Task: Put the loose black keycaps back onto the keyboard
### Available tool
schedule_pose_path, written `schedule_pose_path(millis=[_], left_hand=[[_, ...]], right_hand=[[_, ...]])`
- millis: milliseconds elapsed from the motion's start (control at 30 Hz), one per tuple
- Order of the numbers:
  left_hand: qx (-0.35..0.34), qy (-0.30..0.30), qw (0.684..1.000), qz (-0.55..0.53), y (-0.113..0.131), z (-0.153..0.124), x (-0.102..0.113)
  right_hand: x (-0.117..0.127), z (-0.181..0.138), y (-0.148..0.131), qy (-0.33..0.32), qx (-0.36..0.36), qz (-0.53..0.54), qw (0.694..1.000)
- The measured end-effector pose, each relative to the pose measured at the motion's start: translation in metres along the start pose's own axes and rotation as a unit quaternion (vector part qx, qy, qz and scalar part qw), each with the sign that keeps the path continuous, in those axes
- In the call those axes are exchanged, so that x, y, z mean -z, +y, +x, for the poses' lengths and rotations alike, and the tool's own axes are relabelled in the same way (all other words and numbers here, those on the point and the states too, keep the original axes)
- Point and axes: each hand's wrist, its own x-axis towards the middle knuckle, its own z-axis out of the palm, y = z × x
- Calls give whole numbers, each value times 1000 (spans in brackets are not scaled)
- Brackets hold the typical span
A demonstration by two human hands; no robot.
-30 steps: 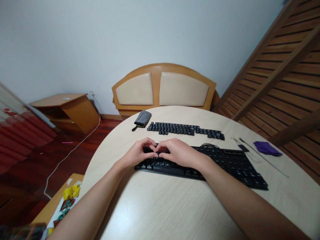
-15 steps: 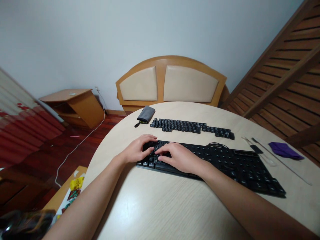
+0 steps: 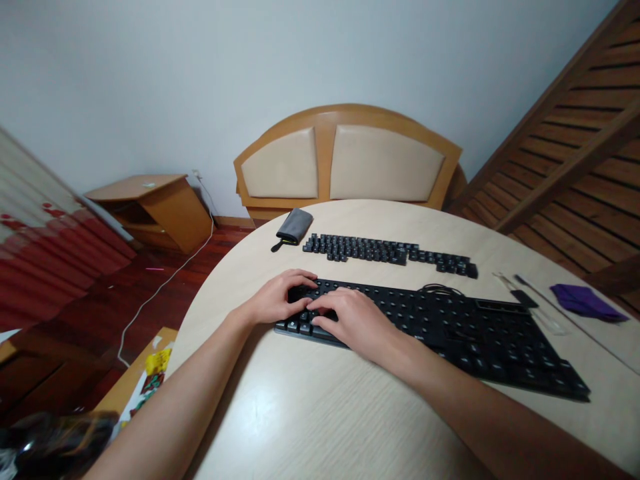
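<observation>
While on keyboard (image 3: 450, 327) left end, left hand (image 3: 280, 300), right hand (image 3: 350, 317) half-curled, apparently holding nothing.

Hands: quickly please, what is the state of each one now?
Left hand: curled over the keyboard's left end; whether it holds anything cannot be told.
Right hand: open, flat on the keyboard.

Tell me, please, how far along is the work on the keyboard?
Done: most keycaps lie off the keyboard, in rows behind it. In hand: the left hand and right hand press at its left end, where a few caps seem to sit. Left: the rest of the board looks bare; the tools and cloth lie untouched.
</observation>
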Motion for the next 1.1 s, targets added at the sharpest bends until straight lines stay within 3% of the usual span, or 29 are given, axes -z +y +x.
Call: schedule_pose_path(millis=[367, 1100], left_hand=[[2, -4, 1000, 13, 2, 1, 0], [6, -3, 1000, 10, 3, 1, 0]], right_hand=[[2, -1, -1, -20, 35, -25, 999], [5, -2, -11, -32, -1, -67, 997]])
